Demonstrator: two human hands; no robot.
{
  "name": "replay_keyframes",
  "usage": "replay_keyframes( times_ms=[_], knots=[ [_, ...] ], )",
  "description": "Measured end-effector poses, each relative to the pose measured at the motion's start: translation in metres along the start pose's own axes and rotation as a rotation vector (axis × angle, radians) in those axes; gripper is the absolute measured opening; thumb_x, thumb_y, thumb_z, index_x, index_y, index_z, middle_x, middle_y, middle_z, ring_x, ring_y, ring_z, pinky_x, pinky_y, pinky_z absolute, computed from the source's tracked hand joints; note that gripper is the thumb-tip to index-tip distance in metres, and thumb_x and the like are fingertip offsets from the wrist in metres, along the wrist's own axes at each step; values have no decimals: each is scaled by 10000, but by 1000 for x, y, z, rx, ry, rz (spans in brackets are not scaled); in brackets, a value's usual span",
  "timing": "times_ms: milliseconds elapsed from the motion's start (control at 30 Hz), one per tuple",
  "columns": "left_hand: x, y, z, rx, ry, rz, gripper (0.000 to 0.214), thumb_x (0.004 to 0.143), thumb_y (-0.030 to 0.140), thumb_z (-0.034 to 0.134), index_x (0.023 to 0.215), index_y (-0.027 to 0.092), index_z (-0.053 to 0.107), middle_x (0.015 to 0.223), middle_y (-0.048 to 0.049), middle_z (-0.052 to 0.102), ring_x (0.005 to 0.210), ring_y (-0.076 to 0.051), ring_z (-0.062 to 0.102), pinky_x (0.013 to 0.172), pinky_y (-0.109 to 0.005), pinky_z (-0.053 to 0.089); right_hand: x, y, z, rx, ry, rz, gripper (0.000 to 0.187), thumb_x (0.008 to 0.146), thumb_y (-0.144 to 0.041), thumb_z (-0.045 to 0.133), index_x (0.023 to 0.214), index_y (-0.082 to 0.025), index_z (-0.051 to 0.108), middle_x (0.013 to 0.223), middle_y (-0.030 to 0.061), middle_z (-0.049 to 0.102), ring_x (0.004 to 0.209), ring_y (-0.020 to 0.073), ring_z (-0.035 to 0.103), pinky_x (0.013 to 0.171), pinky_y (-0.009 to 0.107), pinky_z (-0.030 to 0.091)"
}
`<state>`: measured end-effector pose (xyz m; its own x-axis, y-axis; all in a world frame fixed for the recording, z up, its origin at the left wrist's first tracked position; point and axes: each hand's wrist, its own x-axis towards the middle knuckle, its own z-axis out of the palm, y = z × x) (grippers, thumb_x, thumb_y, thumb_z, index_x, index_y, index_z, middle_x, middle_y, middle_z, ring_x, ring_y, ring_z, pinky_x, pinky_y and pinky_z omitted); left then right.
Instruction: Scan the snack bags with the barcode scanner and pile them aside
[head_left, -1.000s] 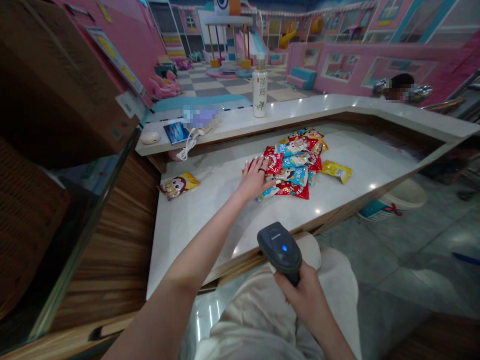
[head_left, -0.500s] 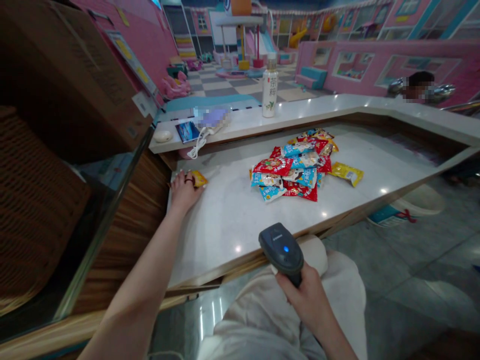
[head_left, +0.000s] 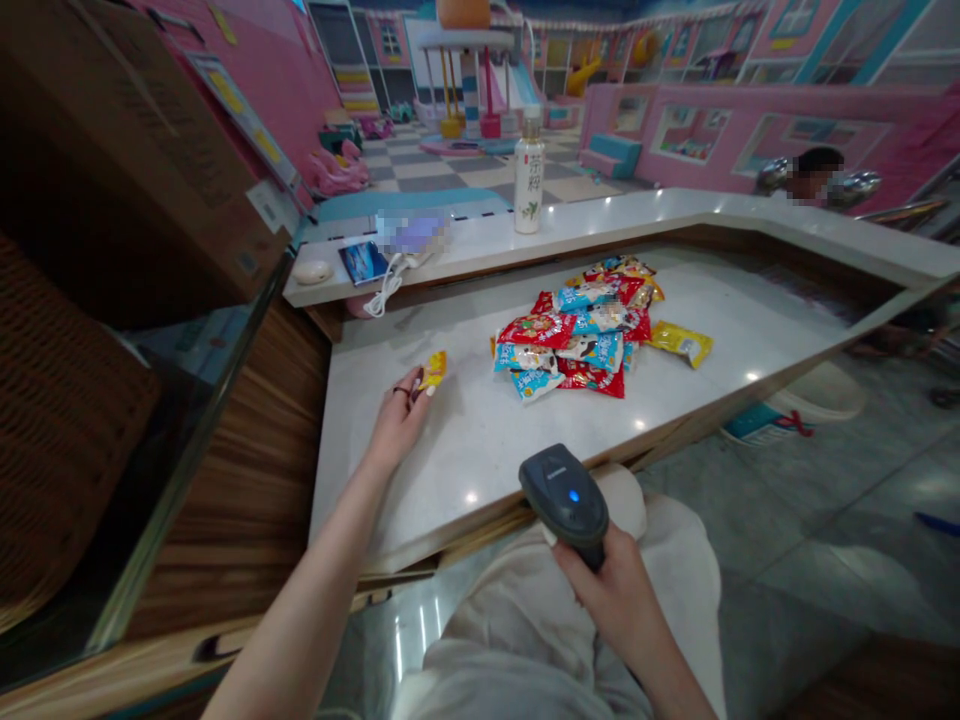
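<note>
My left hand [head_left: 397, 422] pinches a small yellow snack packet [head_left: 433, 370] above the white stone counter [head_left: 457, 470], its printed face mostly turned away. My right hand [head_left: 609, 590] is closed around the grip of a dark handheld barcode scanner [head_left: 564, 503], whose blue light is lit. That scanner hangs near the counter's front edge, over my lap. To the right of my left hand lies a heap of red, blue and yellow snack bags [head_left: 568, 335]. One yellow bag [head_left: 680, 343] rests apart at the heap's right side.
A raised white ledge [head_left: 600, 222] behind the counter holds a drink bottle [head_left: 529, 172], a phone [head_left: 363, 263] and a white cable [head_left: 387, 288]. A tall cardboard box [head_left: 127, 130] stands at left. A person [head_left: 814, 175] is beyond the ledge, with a pink play area behind.
My left hand has moved from the heap to the counter's left side, where it took the packet lying there and lifted it. My right hand and the scanner stay nearly still.
</note>
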<state>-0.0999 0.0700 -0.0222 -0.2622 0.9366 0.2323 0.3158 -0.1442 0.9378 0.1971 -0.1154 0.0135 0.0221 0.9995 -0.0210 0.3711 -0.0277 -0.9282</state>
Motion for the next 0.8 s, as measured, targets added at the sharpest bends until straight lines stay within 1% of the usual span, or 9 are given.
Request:
replay_keyframes(
  times_ms=[67,167,233,300,400,500,600,733,800],
  knots=[
    [-16,16,13,-273,-2,-112,362,848,398,713,1139,182,697,1287,-118,681,1322,-269,542,1170,-375,343,0,-1,0,2,-2,-6,202,821,-269,622,949,-141,712,556,13,667,571,219,656,448,231,458],
    [-39,33,33,-636,-16,-413,374,921,463,617,1177,200,688,1216,-102,720,1235,-255,622,1038,-350,494,0,-5,2,8,-4,-15,198,823,-277,619,941,-149,713,547,13,663,589,227,662,453,234,461],
    [-51,37,45,-809,-66,-606,425,948,508,557,1235,214,667,1224,-102,720,1155,-256,673,924,-349,567,-1,-7,3,8,-1,-23,190,818,-275,622,935,-157,714,551,14,666,623,235,673,475,237,472],
    [-60,38,53,-900,-133,-701,471,963,530,520,1294,218,640,1266,-110,703,1109,-252,697,867,-345,594,-1,-8,4,2,-2,-36,192,808,-270,621,936,-159,713,587,21,684,663,240,681,519,246,492],
    [-66,35,60,-958,-150,-704,499,979,527,492,1346,211,610,1307,-121,683,1117,-242,698,891,-351,594,-1,-8,8,-25,-17,-54,178,787,-255,616,905,-158,708,663,31,715,674,227,675,593,259,511],
    [-67,33,61,-975,-135,-702,508,984,531,479,1351,205,608,1319,-122,678,1129,-243,695,911,-362,593,-1,-9,12,-30,-41,-63,150,775,-234,619,872,-159,706,728,34,735,675,211,667,635,256,513],
    [-67,32,60,-961,-142,-713,508,979,530,493,1344,198,613,1318,-127,678,1157,-251,685,936,-373,587,-1,-13,16,12,-81,-82,157,781,-205,618,898,-158,712,778,34,752,716,206,674,671,245,522],
    [-66,27,62,-931,-160,-702,508,962,542,522,1321,197,624,1347,-125,662,1229,-246,647,1001,-367,554,-2,-18,19,52,-112,-106,155,773,-158,621,895,-165,716,789,24,757,724,196,675,681,235,523],
    [-65,24,64,-876,-183,-677,514,955,569,512,1292,201,639,1339,-126,667,1238,-249,641,1018,-392,544,-2,-18,20,53,-118,-110,154,767,-145,621,886,-167,716,777,18,753,716,193,669,672,233,516]
  ],
)
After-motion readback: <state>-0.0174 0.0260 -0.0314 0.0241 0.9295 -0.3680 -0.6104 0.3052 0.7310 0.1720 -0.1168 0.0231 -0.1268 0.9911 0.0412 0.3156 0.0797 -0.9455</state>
